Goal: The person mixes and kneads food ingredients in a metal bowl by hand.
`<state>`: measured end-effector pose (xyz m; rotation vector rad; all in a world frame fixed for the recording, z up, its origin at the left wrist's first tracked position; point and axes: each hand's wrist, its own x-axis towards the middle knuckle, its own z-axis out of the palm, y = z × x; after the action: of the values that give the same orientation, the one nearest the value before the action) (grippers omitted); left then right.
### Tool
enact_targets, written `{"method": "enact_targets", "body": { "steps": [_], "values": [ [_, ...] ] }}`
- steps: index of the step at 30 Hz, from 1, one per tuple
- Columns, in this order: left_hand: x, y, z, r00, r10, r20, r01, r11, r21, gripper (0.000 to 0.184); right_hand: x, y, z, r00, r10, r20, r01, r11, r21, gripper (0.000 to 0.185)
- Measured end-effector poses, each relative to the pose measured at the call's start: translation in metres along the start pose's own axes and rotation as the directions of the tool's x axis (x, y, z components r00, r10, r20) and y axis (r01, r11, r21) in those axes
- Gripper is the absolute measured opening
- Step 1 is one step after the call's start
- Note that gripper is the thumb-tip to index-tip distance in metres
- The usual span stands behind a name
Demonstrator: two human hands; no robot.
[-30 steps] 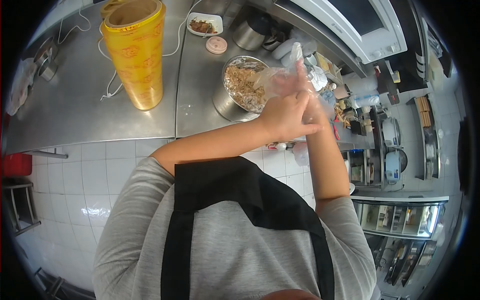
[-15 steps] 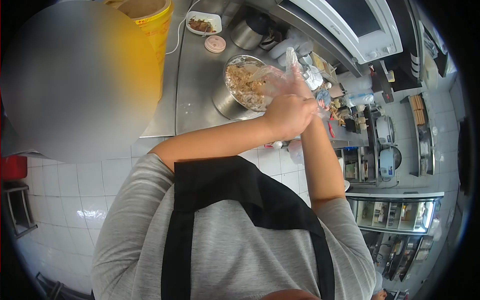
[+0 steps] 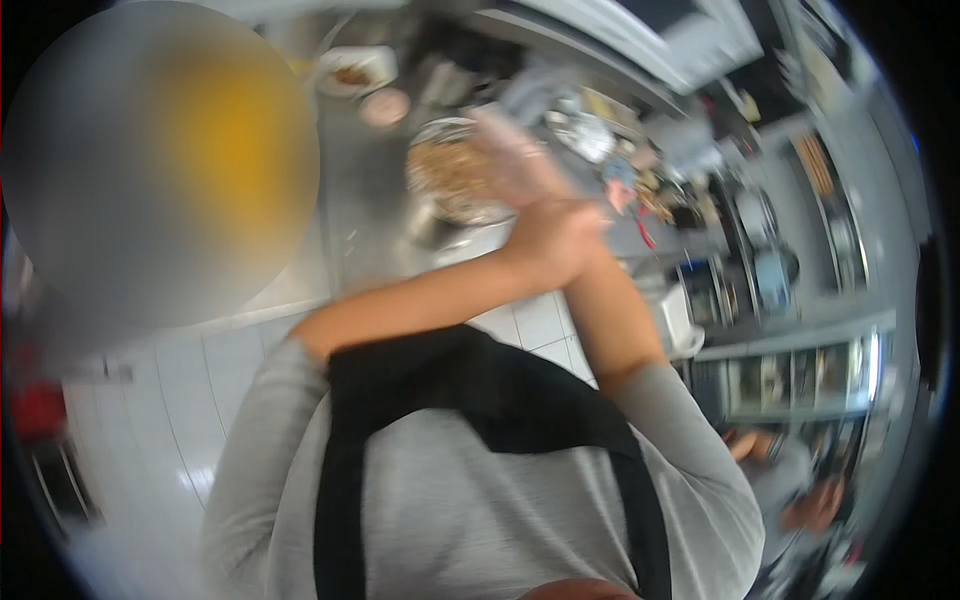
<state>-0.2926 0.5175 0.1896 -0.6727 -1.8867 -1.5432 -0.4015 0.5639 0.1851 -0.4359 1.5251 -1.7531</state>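
Note:
My left hand is closed round the cuff of a clear plastic glove at my right wrist, its fingers blurred. My right hand wears the glove. Its fingers stretch up and to the left, smeared by motion, with nothing seen held in them. Just left of and below it, a round metal pot stands on the steel counter. A light brown, crumbly mixture with whitish patches fills the pot.
A white dish of food and a pink lid lie behind the pot. A blurred round patch covers the upper left, with yellow showing through. Shelves stand at the right. Another person is at the lower right.
The view has shifted and blurred. Both hands have moved left together, the gloved one now nearer the pot. Another person has come more into view at the lower right.

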Motion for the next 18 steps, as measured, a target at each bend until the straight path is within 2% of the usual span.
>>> {"method": "enact_targets", "body": {
  "steps": [1, 2, 3, 4, 5, 6, 7, 8, 10, 11, 12, 14, 15, 16, 17, 18],
  "values": [
    [-0.005, -0.001, -0.004, 1.0, 0.001, 0.019, -0.001, 1.0, -0.016, 0.009, 0.01, 0.01, -0.008, 0.982, -0.082, 0.171, 0.082, 0.997, 0.008, 0.058],
    [-0.012, -0.004, -0.008, 0.993, -0.105, 0.056, 0.109, 0.991, -0.073, 0.011, 0.032, 0.039, -0.031, 0.98, -0.111, -0.167, 0.124, 0.99, 0.072, 0.043],
    [-0.021, -0.003, -0.021, 0.951, -0.271, 0.146, 0.273, 0.962, 0.007, 0.014, 0.02, 0.034, -0.018, 0.928, -0.311, -0.205, 0.204, 0.885, -0.42, 0.039],
    [-0.03, -0.009, -0.036, 0.958, -0.237, 0.16, 0.216, 0.967, 0.136, 0.015, -0.01, -0.008, 0.017, 0.89, -0.124, -0.439, -0.158, 0.819, -0.551, 0.035],
    [-0.05, -0.035, -0.039, 0.997, -0.051, -0.057, 0.065, 0.962, 0.266, 0.024, 0.026, 0.02, -0.027, 0.895, -0.25, -0.371, -0.169, 0.578, -0.798, 0.034],
    [-0.063, -0.04, -0.043, 0.964, -0.044, -0.26, 0.157, 0.889, 0.431, 0.038, 0.022, 0.016, -0.028, 0.885, -0.178, -0.43, -0.124, 0.799, -0.588, 0.032],
    [-0.079, -0.057, -0.039, 0.867, -0.196, -0.458, 0.363, 0.878, 0.311, 0.044, 0.051, 0.042, -0.069, 0.891, -0.374, -0.257, 0.0, 0.567, -0.824, 0.029],
    [-0.092, -0.077, -0.031, 0.697, -0.349, -0.626, 0.547, 0.823, 0.15, 0.05, 0.079, 0.068, -0.109, 0.836, -0.544, -0.067, 0.088, 0.254, -0.963, 0.026],
    [-0.1, -0.095, -0.032, 0.748, -0.491, -0.447, 0.518, 0.853, -0.069, 0.057, 0.039, 0.02, -0.037, 0.896, -0.416, -0.155, -0.081, 0.19, -0.978, 0.024],
    [-0.107, -0.103, -0.035, 0.758, -0.541, -0.364, 0.516, 0.839, -0.173, 0.06, 0.059, 0.036, -0.055, 0.832, -0.526, 0.177, 0.106, -0.162, -0.981, 0.023],
    [-0.114, -0.115, -0.038, 0.747, -0.572, -0.339, 0.533, 0.82, -0.209, 0.06, 0.067, 0.028, -0.051, 0.906, -0.37, 0.205, 0.03, -0.427, -0.904, 0.024],
    [-0.12, -0.136, -0.048, 0.696, -0.642, -0.321, 0.578, 0.767, -0.279, 0.06, 0.098, 0.034, -0.079, 0.897, -0.345, 0.276, 0.136, -0.378, -0.916, 0.02],
    [-0.115, -0.134, -0.051, 0.663, -0.672, -0.33, 0.6, 0.741, -0.301, 0.061, 0.139, 0.068, -0.116, 0.927, -0.288, 0.242, 0.278, 0.092, -0.956, 0.017],
    [-0.108, -0.126, -0.049, 0.619, -0.703, -0.35, 0.625, 0.711, -0.324, 0.062, 0.178, 0.102, -0.152, 0.951, -0.229, 0.206, 0.308, 0.75, -0.586, 0.014],
    [-0.083, -0.09, -0.043, 0.599, -0.709, -0.372, 0.684, 0.695, -0.222, 0.066, 0.215, 0.134, -0.186, 0.971, -0.17, 0.17, 0.197, 0.968, -0.158, 0.011],
    [-0.085, -0.099, -0.031, 0.628, -0.674, -0.39, 0.667, 0.724, -0.177, 0.073, 0.185, 0.094, -0.162, 0.978, -0.17, 0.123, 0.209, 0.841, -0.5, 0.013]
  ]
}}
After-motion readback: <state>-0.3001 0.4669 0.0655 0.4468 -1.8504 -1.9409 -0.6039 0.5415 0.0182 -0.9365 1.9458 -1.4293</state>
